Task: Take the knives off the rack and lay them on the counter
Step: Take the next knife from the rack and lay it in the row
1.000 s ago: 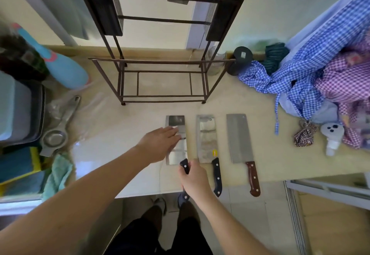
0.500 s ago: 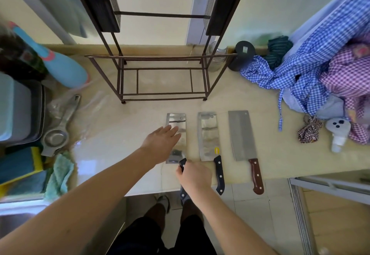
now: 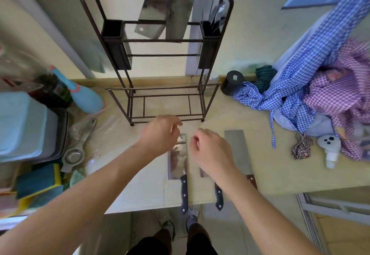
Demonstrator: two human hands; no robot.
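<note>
Knives on counter: three cleavers lie flat side by side near the front edge of the counter [image 3: 270, 174], blades pointing to the rack, handles to me. The left cleaver [image 3: 178, 160] has a shiny blade and a black handle that goes over the edge. The middle cleaver [image 3: 218, 195] is mostly hidden under my right wrist; I see only its black handle and a corner of the blade. The right cleaver [image 3: 238, 150] has a dull grey blade and a brown handle.
Knives on rack: two wide blades [image 3: 158, 18] hang in the upper part of the dark metal rack [image 3: 208, 98], which stands at the back of the counter.
Left hand: my left hand [image 3: 158, 136] is above the counter, in front of the rack's foot, fingers loosely curled, and it holds nothing.
Right hand: my right hand [image 3: 212, 152] is above the middle cleaver, fingers bent inward, empty too.
Left side: a metal strainer [image 3: 78, 150] and a blue bottle [image 3: 80, 92] lying down.
Right side: a heap of checked cloth [image 3: 312, 86], blue and purple, and a small white spray bottle [image 3: 329, 148].
</note>
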